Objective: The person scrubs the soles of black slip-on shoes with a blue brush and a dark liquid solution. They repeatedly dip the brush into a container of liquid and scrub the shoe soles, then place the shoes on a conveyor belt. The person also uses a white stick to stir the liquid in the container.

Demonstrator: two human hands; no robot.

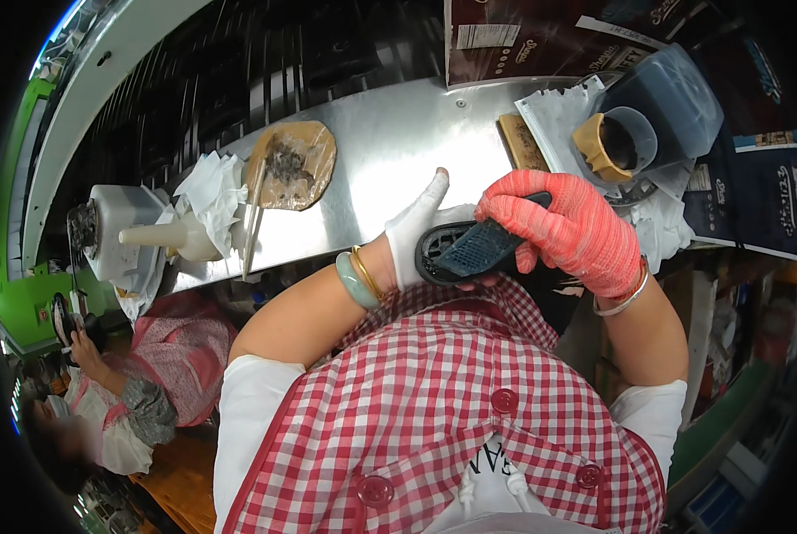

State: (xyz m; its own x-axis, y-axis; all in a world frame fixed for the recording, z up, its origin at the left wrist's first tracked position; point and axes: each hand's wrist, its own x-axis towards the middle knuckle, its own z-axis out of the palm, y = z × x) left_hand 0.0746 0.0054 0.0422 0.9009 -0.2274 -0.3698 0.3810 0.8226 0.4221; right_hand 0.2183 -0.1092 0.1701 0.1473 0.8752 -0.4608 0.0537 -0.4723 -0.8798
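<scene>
A black shoe sole lies in my left hand, which wears a white glove with bare fingertips. My left thumb points up and away from the sole; the other fingers support it from beneath and are mostly hidden. My right hand, in a red knitted glove, is closed round a dark brush with a bluish, ribbed-looking face. The brush lies slanted across the sole, covering its right part. Both things are close to my apron, at the near edge of the metal table.
On the left stand a pale bottle with a spout, crumpled white paper and a brown pad with dark residue. To the right are a clear cup, a bluish plastic container and dark cartons. Another person works at far left.
</scene>
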